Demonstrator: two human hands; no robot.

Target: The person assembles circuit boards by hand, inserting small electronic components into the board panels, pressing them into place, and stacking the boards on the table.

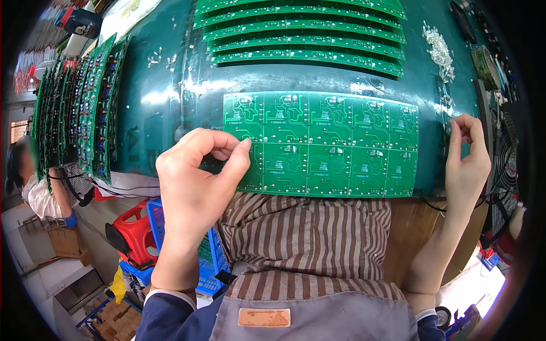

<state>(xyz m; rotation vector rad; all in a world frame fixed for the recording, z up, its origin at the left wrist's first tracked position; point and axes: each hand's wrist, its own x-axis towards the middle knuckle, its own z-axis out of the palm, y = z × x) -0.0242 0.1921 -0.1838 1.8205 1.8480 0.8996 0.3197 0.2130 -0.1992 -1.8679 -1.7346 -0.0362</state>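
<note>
A green circuit board panel [330, 145], marked off into repeated sections, lies flat on the green mat in front of me. Over its left part is my left hand [196, 176], thumb and forefinger pinched together; whatever is between the tips is too small or hidden to name. My right hand [469, 153] is off the panel's right edge, its fingertips also closed in a pinch, and I cannot make out what they hold. Beyond that hand, a loose pile of small clear and silvery parts [439, 52] trails toward me.
Several similar green panels [307, 42] stand overlapped at the far side. More boards with mounted components [85, 108] stand upright at left. Small parts [156, 59] are scattered on the mat. A red stool [133, 236] and a blue crate [210, 273] are below the table. Another person [45, 187] is at left.
</note>
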